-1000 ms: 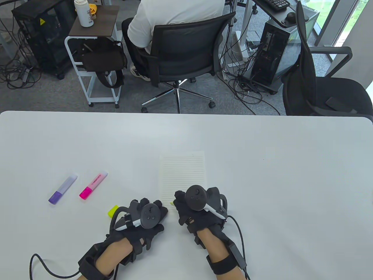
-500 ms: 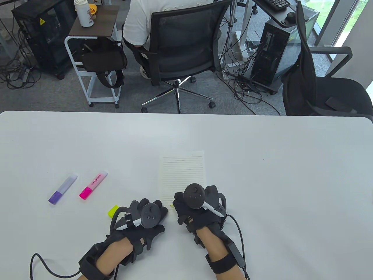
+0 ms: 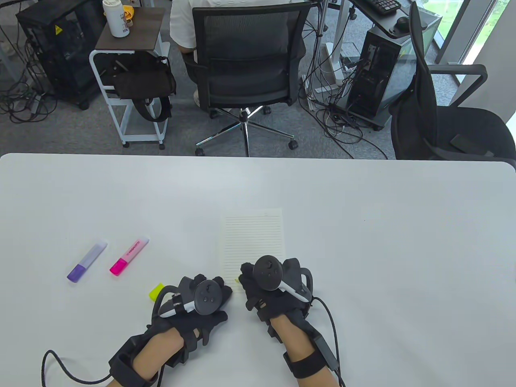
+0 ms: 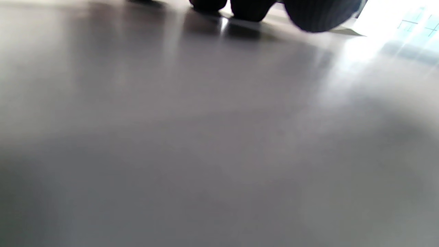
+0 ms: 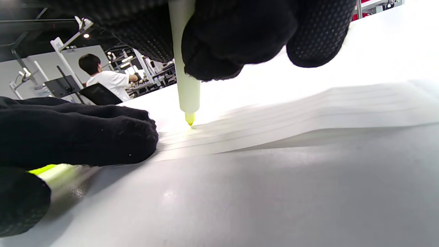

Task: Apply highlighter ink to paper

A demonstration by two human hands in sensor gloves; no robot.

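Observation:
A lined sheet of paper (image 3: pixel 253 238) lies at the table's middle front. My right hand (image 3: pixel 258 288) grips a yellow highlighter (image 5: pixel 185 85) upright, its tip touching the paper (image 5: pixel 308 106) near the sheet's near left corner. The left hand (image 3: pixel 209 292) lies flat beside it, its fingers (image 5: pixel 85 137) pressing the paper's left edge. The highlighter's yellow cap (image 3: pixel 156 291) lies on the table just left of the left hand. In the left wrist view only dark fingertips (image 4: pixel 319 15) show at the top edge over the table surface.
A purple highlighter (image 3: pixel 86 261) and a pink highlighter (image 3: pixel 129 256) lie capped at the table's front left. Beyond the far table edge (image 3: pixel 258 155) sit office chairs, a seated person (image 3: pixel 189 16), a small cart and computer towers.
My right hand has shifted very slightly on the paper's lower left corner. The left hand has stayed put. Behind the table, the seated person's chair has turned.

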